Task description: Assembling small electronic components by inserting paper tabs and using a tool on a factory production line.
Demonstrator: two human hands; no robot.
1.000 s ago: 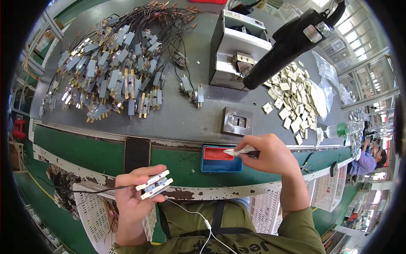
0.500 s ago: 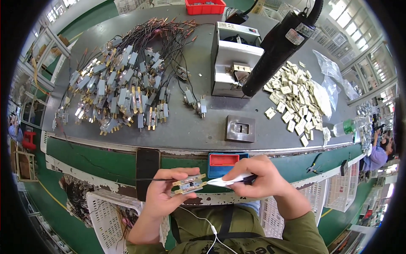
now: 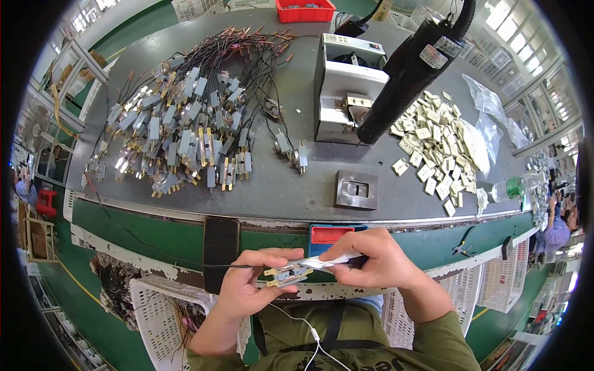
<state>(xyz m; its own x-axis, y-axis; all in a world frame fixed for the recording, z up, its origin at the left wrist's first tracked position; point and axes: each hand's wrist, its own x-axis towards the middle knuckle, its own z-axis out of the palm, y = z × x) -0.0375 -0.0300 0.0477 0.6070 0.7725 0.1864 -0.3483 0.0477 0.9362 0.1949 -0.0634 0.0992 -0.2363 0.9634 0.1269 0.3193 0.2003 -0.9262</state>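
Note:
My left hand [image 3: 247, 285] pinches a grey electrical part [image 3: 288, 276] with brass prongs between thumb and fingers. A black wire runs from it to the left, across a dark phone-like slab [image 3: 221, 250]. In my right hand [image 3: 383, 258] is a white tool with a tapered tip [image 3: 318, 263], closed between thumb and fingers. Its tip lies against the upper right side of the part; the exact contact is too small to tell. Just beyond my right fingers sits a blue box with a red inset [image 3: 334, 234].
Wired grey parts [image 3: 179, 123] are heaped at left. A metal block [image 3: 356, 190] and a bench machine [image 3: 346, 80] stand centrally beside a black cylindrical device [image 3: 408, 80]. Cream pieces [image 3: 442, 142], a bottle [image 3: 518, 187] and pliers [image 3: 463, 242] lie right. A red bin [image 3: 304, 11] is farthest.
The white tool's tip has moved from the part's right end onto its upper right side. The part is turned slightly and sits a little further right. The whole view has shifted slightly.

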